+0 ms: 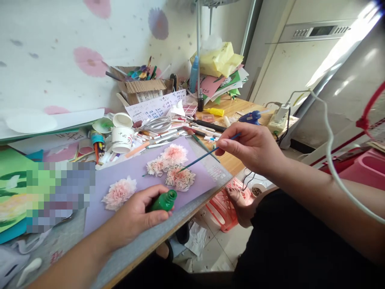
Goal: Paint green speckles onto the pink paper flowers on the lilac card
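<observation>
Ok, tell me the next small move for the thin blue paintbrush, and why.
Probably bring the thin blue paintbrush back to the open green paint bottle in the left hand. The right hand has its tip on a pink paper flower, away from the bottle.

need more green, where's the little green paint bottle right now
In the head view, the green paint bottle is in the left hand, low on the purple sheet, beside the pink paper flowers.

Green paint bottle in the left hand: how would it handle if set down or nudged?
The green bottle looks small and plastic, so probably light and not fragile. Its round body would likely roll if laid on its side on the purple sheet. Its top looks open, so tipping may spill paint. The left hand wraps it firmly; the right hand holds a brush.
</observation>
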